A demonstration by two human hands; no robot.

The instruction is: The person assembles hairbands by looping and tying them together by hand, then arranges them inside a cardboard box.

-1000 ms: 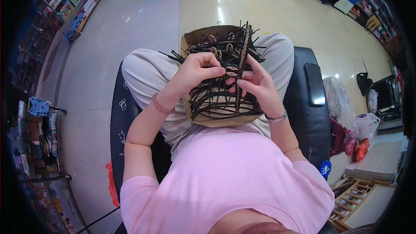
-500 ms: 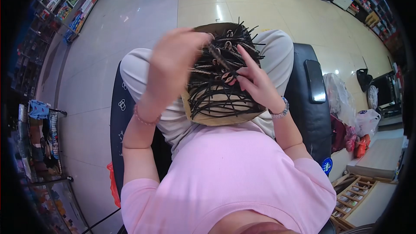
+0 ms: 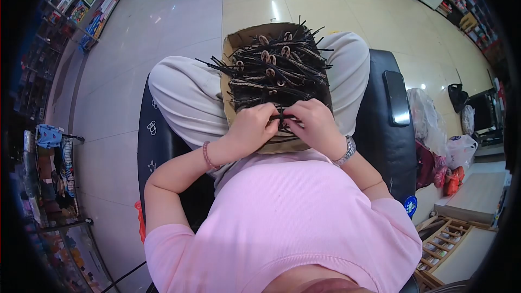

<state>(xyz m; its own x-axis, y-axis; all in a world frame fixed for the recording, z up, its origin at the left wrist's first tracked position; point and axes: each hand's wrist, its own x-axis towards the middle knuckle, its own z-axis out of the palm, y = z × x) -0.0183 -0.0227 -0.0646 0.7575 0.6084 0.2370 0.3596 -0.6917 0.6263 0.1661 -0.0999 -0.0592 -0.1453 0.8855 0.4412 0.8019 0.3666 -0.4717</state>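
Black cord (image 3: 281, 116) runs side to side between two hands, low in one cardboard box (image 3: 236, 38) on a lap (image 3: 184, 89). Left hand (image 3: 253, 125) and right hand (image 3: 313, 125) each pinch it, fingertips closed, partly hiding it. Beyond lie braided bands (image 3: 254, 83), too tangled to count, and at least seven oval discs (image 3: 285, 51). One phone (image 3: 396, 97) rests rightward.

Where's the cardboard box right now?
Centre of the head view: the cardboard box sits on the lap, just beyond the pink shirt, left hand and right hand at its near end.
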